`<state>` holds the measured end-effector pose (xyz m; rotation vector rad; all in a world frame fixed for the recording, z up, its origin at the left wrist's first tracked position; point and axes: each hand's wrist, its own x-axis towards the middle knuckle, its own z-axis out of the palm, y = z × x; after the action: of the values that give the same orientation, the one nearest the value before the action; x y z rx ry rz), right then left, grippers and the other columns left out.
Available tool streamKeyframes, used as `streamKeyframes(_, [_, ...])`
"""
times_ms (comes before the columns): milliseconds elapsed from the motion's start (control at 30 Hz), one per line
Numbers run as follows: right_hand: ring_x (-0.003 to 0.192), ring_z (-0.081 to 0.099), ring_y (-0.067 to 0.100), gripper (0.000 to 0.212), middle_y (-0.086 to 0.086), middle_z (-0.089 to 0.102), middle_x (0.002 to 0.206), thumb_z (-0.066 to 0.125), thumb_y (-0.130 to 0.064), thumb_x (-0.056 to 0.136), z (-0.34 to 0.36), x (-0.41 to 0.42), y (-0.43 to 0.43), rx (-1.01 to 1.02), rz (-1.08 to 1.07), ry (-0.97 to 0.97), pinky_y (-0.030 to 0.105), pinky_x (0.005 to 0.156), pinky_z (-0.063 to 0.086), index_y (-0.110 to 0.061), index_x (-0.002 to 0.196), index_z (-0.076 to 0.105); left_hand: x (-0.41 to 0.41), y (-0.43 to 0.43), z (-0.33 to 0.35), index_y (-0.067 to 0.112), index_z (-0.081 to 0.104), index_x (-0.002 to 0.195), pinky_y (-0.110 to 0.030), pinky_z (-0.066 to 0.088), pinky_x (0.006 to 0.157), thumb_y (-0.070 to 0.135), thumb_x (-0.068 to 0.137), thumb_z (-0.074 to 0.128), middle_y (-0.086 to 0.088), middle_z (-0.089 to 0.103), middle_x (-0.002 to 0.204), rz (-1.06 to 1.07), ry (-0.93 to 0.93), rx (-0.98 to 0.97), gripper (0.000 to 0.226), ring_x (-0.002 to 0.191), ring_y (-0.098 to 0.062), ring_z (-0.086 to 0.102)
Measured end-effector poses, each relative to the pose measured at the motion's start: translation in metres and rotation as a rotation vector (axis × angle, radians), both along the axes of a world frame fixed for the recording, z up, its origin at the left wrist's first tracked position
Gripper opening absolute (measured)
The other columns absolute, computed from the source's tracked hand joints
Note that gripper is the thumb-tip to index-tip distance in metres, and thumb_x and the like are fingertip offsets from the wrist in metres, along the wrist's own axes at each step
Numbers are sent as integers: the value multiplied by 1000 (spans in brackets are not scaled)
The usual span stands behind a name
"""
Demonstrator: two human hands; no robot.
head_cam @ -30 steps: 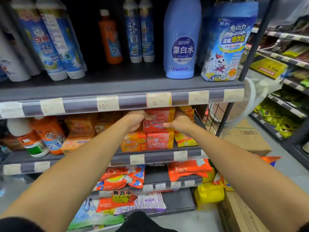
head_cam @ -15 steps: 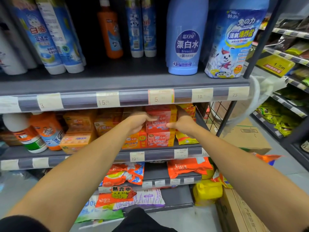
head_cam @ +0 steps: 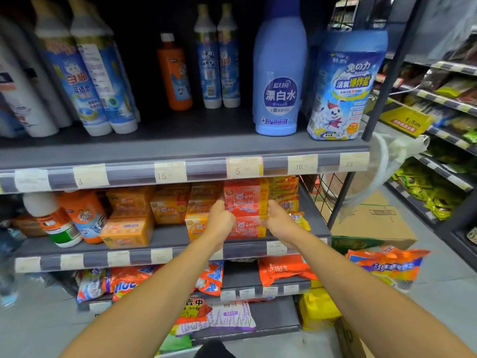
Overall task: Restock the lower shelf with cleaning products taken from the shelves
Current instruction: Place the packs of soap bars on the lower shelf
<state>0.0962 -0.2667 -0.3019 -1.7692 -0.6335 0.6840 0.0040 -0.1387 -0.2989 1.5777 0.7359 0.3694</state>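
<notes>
The bare left arm (head_cam: 154,293) and bare right arm (head_cam: 361,288) are stretching forward. The left grip (head_cam: 220,220) and right grip (head_cam: 279,223) are curling their fingers onto opposite sides of one red rectangular pack (head_cam: 244,200).

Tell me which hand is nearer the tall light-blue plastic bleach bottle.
Right. The right hand is one shelf down, nearly straight below the tall light-blue plastic bleach bottle; the left hand is level, further left.

Blue bottle (head_cam: 280,94): "藍月亮 漂白水 Bleach". Blue tub (head_cam: 343,99): "99.9%", "兔の力 活氧爆炸盐". Tall bottle (head_cam: 77,81) at left and red pack (head_cam: 244,198): "白猫". Price tags (head_cam: 169,173) on upper shelf (head_cam: 180,148) edge: "3", "15.00", "5.", "10.", "23". Yellow sign (head_cam: 406,122), right aisle: "1.5m".
</notes>
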Motion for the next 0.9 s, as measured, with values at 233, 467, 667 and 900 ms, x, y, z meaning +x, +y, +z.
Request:
streamKeyframes(233, [113, 57, 23, 31, 6, 61, 121, 58, -5, 91, 9, -5, -3, -147, -9, -61, 46, 97, 50, -17, 117, 47, -6, 11, 12, 17, 56, 118, -49, 54, 91, -20, 68, 48, -5, 66, 111, -133, 107, 96, 62, 107, -25, 61])
streamKeyframes(467, [106, 57, 19, 44, 5, 58, 127, 63, -4, 86, 35, -23, -17, -206, -50, -147, 34, 88, 51, -16, 124, 46, -41, -8, 39, 20, 60, 113, -30, 53, 80, -1, 74, 64, 6, 67, 108, -248, 246, 234, 45, 101, -15, 62])
streamKeyframes(667, [117, 57, 24, 59, 8, 58, 133, 56, -3, 86, 96, -54, -34, -450, 226, -506, 31, 87, 52, -15, 141, 42, -84, -27, 91, 15, 66, 86, -27, 45, 68, 6, 81, 57, 1, 61, 90, -474, 518, 561, 13, 78, -13, 54])
streamKeyframes(900, [103, 60, 28, 41, 7, 63, 119, 60, -20, 81, 186, -99, -22, -659, 594, -895, 39, 87, 53, -13, 121, 58, -141, -38, 183, 6, 66, 119, -37, 52, 79, 22, 86, 58, -13, 68, 114, -599, 840, 822, 37, 95, -28, 63])
